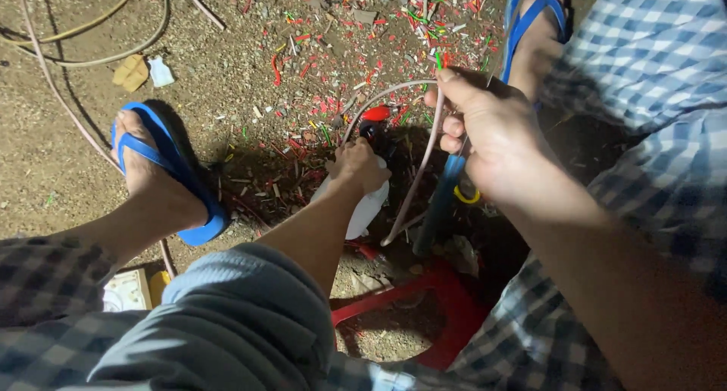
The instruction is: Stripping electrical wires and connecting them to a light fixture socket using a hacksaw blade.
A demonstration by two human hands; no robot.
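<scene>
At the far left, loose pale cables (83, 57) curl over the dirt ground (60, 171), and a foot in a blue sandal (163, 171) is planted just right of them. Further right, the left hand (360, 166) reaches low toward the ground, fist closed on something white (367, 209) and, it seems, on a red-handled tool (376, 114), though the grip itself is hidden behind the knuckles. A pinkish cable (420, 160) loops up from that hand and over to the right hand (488, 137), which is raised nearer the camera, thumb and fingers pinched shut on the cable's end, where green and red wire tips (439, 58) stick out; blue handles with a yellow ring (450, 186) hang beneath its palm. Judging by the coloured insulation scraps (363, 57) scattered beyond, the step in hand looks like stripping or trimming this cable, and the next move would call for holding the end steady while the tool bites cleanly. A red stool frame (424, 300) sits near, below both forearms.
</scene>
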